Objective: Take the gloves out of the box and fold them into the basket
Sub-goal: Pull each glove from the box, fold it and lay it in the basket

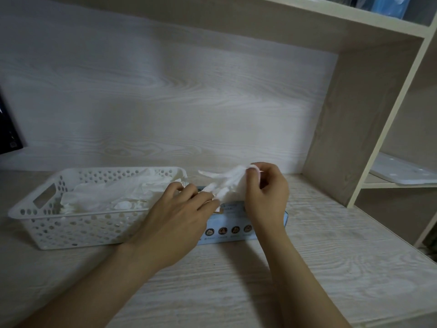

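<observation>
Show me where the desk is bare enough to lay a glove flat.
Bare desk lies right of the box, up to the shelf upright, and in front of the basket. Crowded over the box: left hand rests there, right hand pinches the glove.

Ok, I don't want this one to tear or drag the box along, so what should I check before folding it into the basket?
1. Grip: the right hand pinches the glove at its top: ok.
2. Is the glove clear of the box: cannot tell; the left hand hides its lower end.
3. Bracing: the left hand lies on the box: ok.
4. Target: the basket sits right beside the box: ok.
5. Room above the folded gloves inside the basket: ok.
</observation>
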{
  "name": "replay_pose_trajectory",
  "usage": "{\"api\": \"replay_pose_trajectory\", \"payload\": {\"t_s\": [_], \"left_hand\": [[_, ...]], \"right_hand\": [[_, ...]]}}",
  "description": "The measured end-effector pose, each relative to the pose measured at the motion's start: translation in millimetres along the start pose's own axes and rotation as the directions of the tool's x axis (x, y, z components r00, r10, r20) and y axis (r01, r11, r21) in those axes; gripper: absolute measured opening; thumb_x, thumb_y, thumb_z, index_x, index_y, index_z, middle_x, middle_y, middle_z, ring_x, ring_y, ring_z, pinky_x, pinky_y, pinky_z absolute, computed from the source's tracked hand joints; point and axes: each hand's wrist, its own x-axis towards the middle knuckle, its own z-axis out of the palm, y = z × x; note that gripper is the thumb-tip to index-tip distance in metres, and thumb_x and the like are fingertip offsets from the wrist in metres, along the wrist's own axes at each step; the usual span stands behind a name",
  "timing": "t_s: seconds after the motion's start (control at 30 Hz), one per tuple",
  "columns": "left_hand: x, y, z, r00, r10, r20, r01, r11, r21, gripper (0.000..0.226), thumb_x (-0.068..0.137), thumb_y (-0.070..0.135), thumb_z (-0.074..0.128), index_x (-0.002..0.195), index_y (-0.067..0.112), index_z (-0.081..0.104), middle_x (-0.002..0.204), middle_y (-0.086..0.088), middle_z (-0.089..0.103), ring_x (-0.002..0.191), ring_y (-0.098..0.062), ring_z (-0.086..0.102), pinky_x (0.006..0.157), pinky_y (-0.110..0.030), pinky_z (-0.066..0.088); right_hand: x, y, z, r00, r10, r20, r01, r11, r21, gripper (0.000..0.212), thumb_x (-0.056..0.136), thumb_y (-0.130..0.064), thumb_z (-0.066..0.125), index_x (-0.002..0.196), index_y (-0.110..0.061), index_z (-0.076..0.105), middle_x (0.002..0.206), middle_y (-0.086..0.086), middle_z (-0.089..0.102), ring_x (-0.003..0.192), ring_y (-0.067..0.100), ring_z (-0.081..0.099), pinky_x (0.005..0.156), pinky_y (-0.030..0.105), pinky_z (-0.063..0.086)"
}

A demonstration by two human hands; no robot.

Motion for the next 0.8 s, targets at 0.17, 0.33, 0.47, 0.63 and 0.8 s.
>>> {"api": "replay_pose_trajectory", "payload": {"t_s": [0.17,0.33,0.47,0.63,0.8], "left_hand": [[1,0,-1,1.000,0.002,0.023,-0.003,1.000,0.018,0.036,0.088,0.019,0.062,0.123,0.022,0.068,0.113,0.005,0.068,0.101,-0.026,0.059,0.097,-0.047,0.042],[1,2,-3,0.998,-0.016,0.059,0.016,1.000,0.006,0.034,0.089,0.022,0.059,0.122,0.021,0.068,0.119,0.003,0.067,0.105,-0.026,0.059,0.100,-0.048,0.041],[3,4,-10,0.997,-0.074,-0.008,0.073,0.992,-0.098,0.035,0.086,0.023,0.061,0.121,0.023,0.066,0.128,-0.001,0.057,0.110,-0.025,0.056,0.100,-0.045,0.043],[4,7,-23,0.959,-0.243,-0.143,0.182,0.921,-0.343,0.027,0.100,0.047,0.052,0.106,0.021,0.051,0.087,0.010,0.054,0.077,-0.013,0.050,0.088,-0.034,0.043],[6,4,-30,0.893,-0.411,-0.184,0.289,0.837,-0.465,0.041,0.098,0.065,0.053,0.100,0.024,0.049,0.066,0.016,0.049,0.062,-0.009,0.048,0.076,-0.025,0.033]], "right_hand": [[4,-9,-5,0.972,0.232,-0.021,-0.219,0.941,0.257,0.014,0.109,-0.029,0.050,0.112,-0.020,0.060,0.088,0.005,0.067,0.072,0.003,0.063,0.060,0.036,0.055],[3,-16,-12,0.971,0.127,-0.205,-0.039,0.922,0.384,0.023,0.110,-0.012,0.042,0.128,-0.024,0.051,0.086,0.000,0.061,0.064,0.008,0.058,0.057,0.024,0.048],[4,-17,-13,0.995,0.067,-0.079,-0.037,0.942,0.334,0.032,0.100,0.004,0.046,0.109,-0.018,0.068,0.083,-0.006,0.068,0.073,0.009,0.062,0.064,0.031,0.051],[-3,-27,-10,0.844,0.178,0.505,-0.373,0.872,0.316,0.021,0.101,-0.005,0.057,0.106,-0.008,0.077,0.091,0.011,0.073,0.083,0.028,0.069,0.060,0.035,0.054],[-4,-30,-9,0.740,0.097,0.666,-0.429,0.831,0.355,0.042,0.108,-0.022,0.040,0.114,0.000,0.076,0.091,0.020,0.072,0.084,0.035,0.068,0.064,0.036,0.056]]}}
